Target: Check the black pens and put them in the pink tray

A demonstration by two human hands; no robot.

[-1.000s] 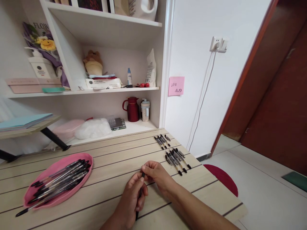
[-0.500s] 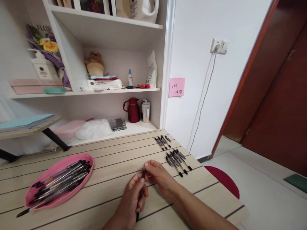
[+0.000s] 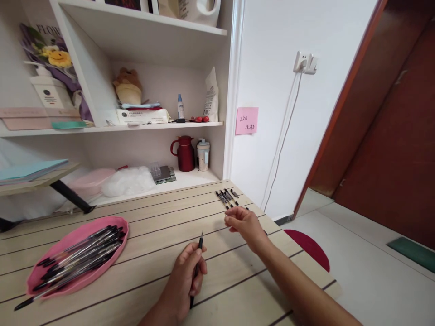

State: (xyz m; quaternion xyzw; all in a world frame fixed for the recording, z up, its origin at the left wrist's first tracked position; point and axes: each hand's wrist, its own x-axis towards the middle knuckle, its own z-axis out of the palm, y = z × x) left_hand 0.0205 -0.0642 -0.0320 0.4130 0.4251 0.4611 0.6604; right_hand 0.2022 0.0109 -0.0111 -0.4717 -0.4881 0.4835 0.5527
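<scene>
A black pen [image 3: 200, 243] stands tilted in my left hand [image 3: 190, 271], its thin bare tip pointing up and away from me. The fingers of that hand are wrapped round the barrel. To its right and farther off, my right hand [image 3: 244, 225] hovers over the table with thumb and fingertips pinched together. Whatever small thing is in the pinch is too small to make out. Beyond it lies a row of short black-ended pen parts [image 3: 226, 198]. My right hand and forearm cover most of a second group of parts.
A pink tray [image 3: 126, 226] heaped with pens [image 3: 81, 256] sits on the slatted table [image 3: 152, 231] at the left, one pen sticking out over its rim. A small stand [image 3: 71, 197] is behind it. White shelves [image 3: 156, 129] with a red jug [image 3: 186, 154] back the table.
My right hand has come away from the pen's top and moved right and away from me, over the nearer pen parts. The pen's thin tip now shows. My left hand keeps its grip.
</scene>
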